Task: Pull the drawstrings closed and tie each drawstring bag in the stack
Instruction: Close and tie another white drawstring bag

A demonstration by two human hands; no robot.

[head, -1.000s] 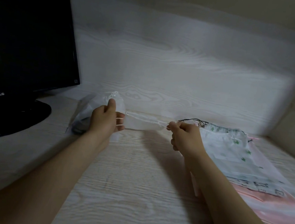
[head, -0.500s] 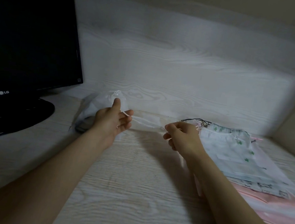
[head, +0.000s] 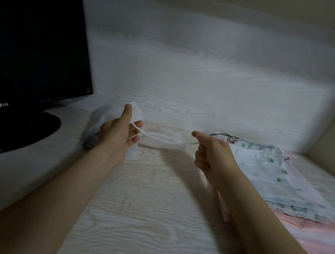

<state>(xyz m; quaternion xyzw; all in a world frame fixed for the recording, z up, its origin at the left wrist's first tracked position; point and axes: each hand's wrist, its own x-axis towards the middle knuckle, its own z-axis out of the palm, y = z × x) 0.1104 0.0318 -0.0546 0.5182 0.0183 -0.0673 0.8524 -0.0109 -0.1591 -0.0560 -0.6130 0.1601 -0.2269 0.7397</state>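
Note:
A small sheer white drawstring bag lies on the desk between my hands. Its white cord runs across the fingers of my left hand, whose thumb points up. My right hand pinches the cord at the bag's other end, its remaining fingers curled. To the right lies a flat stack of bags, the top one white with green prints, with pink ones beneath. Behind my left hand sits a pile of gathered sheer bags.
A black monitor on a round stand fills the left side. A pale wood-grain back panel closes the desk at the rear, and a side wall closes it at the right. A thin black cord lies at the stack's far edge.
My left hand has opened from a closed grip, thumb now raised with the cord across its fingers. My right hand has shifted slightly right, and the bag's mouth sits gathered between the hands.

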